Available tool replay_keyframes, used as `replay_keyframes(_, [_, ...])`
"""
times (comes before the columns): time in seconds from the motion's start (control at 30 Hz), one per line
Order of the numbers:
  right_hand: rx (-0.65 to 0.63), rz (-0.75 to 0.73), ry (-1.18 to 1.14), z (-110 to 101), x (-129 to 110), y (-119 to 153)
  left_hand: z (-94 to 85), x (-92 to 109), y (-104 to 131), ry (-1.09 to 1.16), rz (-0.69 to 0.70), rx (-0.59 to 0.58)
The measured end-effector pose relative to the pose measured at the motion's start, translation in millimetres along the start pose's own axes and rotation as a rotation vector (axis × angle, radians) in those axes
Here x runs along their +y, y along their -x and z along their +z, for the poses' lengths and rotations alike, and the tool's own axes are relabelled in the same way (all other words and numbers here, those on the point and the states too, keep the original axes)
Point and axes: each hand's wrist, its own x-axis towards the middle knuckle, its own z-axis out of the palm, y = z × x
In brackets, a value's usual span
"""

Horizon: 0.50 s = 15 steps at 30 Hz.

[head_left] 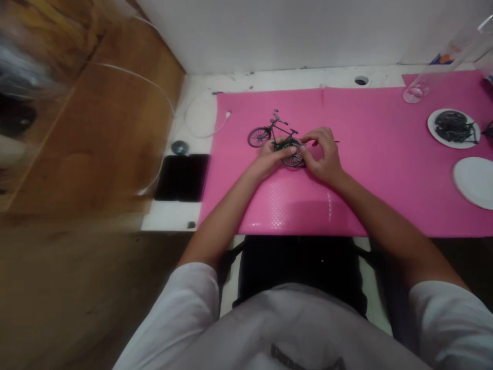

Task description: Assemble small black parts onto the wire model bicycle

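Note:
A small dark model bicycle (284, 129) is held over the pink mat, its front wheel and handlebars toward the left. My left hand (272, 156) grips it low near the rear wheel, the thumb lying across that wheel. At the right side of the same wheel, my right hand (322, 154) has its thumb and forefinger pinched together. A thin dark rod tip sticks out just beyond the right fingers; what the pinch holds is too small to make out.
A white plate (432, 134) with dark parts and a plain white plate (475, 182) are at the right. Behind them stands a clear container (416, 91). A black flat object (182, 177), a small round dark object (179, 147) and a white cable (208, 134) lie left of the pink mat (385, 154).

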Motion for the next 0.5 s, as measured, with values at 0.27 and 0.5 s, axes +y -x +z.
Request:
replay_keyframes(0.27, [0.098,-0.056,-0.002,2.4,1.0,4.6,2.2,1.6,1.5,0.026,-0.029,0.01])
replay_keyframes(0.5, [0.158,-0.11,-0.022,3.5,-2.7,4.2,-0.1,-0.1,0.6,0.006,-0.011,-0.002])
